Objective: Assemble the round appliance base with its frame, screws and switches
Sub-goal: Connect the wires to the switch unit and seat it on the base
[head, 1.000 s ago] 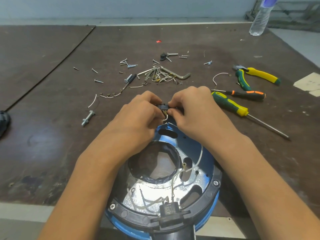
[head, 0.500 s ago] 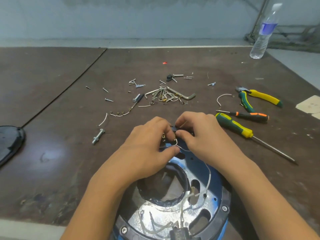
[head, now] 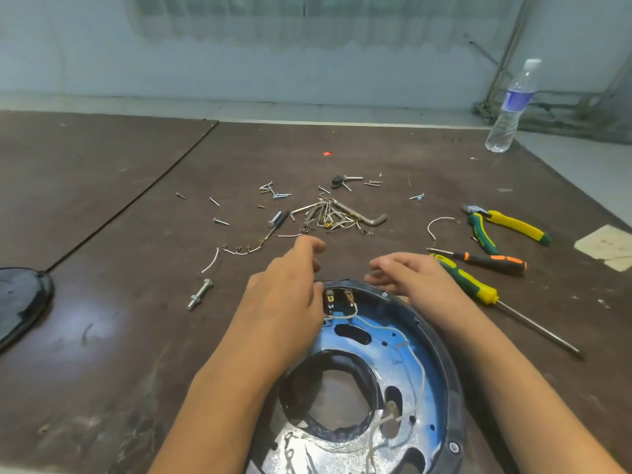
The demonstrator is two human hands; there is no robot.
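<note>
Base: round blue metal appliance base (head: 456,405), black-rimmed, near centre of bench (head: 136,336).
Switch: small black switch (head: 338,299), seated in far rim.
Left hand (head: 287,292): grip apart, empty, just left of the switch and nearer it.
Right hand (head: 410,278): grip loose, empty.

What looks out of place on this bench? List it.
Loose screws and cut wire pieces lie scattered over the table beyond the round base, and hex keys sit tangled among them. Nothing looks broken or spilled.
</note>
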